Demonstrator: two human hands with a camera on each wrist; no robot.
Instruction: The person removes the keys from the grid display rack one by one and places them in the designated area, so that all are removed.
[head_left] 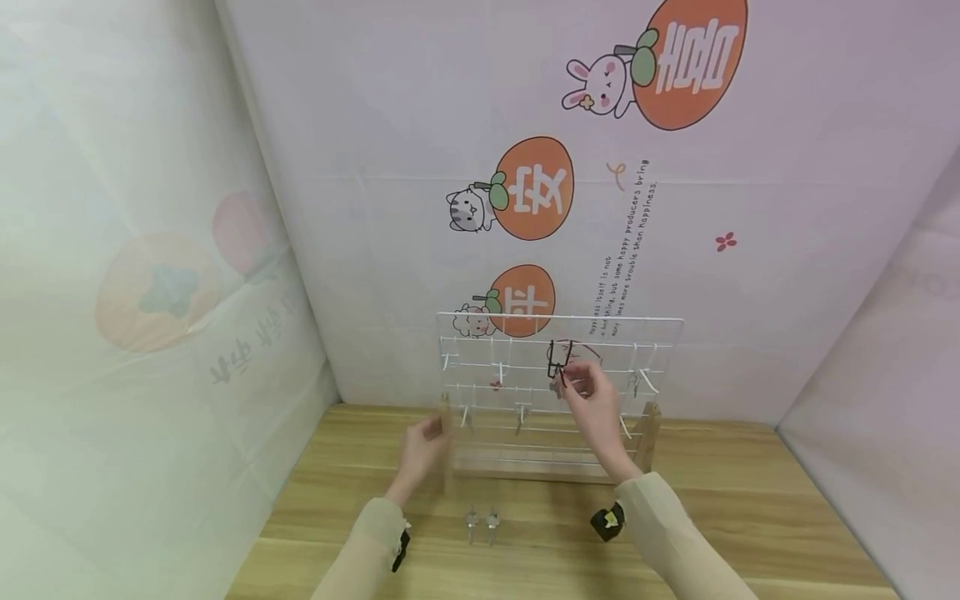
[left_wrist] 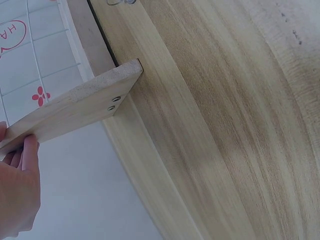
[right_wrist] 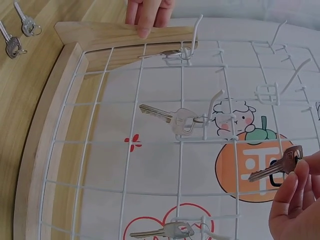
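My right hand (head_left: 596, 404) pinches a silver key (right_wrist: 280, 167) by its head, with the blade pointing away from the fingers. It is close to a black hook (head_left: 551, 365) on a white wire grid rack (head_left: 517, 317). My left hand (head_left: 422, 450) grips the wooden side support (left_wrist: 75, 105) of the rack, with fingers on both its faces in the left wrist view. Other keys, such as one (right_wrist: 184, 122) near the middle of the right wrist view, hang by their rings from white hooks.
Two loose keys (head_left: 492, 521) lie side by side on the wooden table (head_left: 720, 508) in front of the rack. White hooks (head_left: 647, 379) jut forward from the grid. A cloth wall printed with orange fruits (head_left: 534, 187) rises behind, with plain cloth at both sides.
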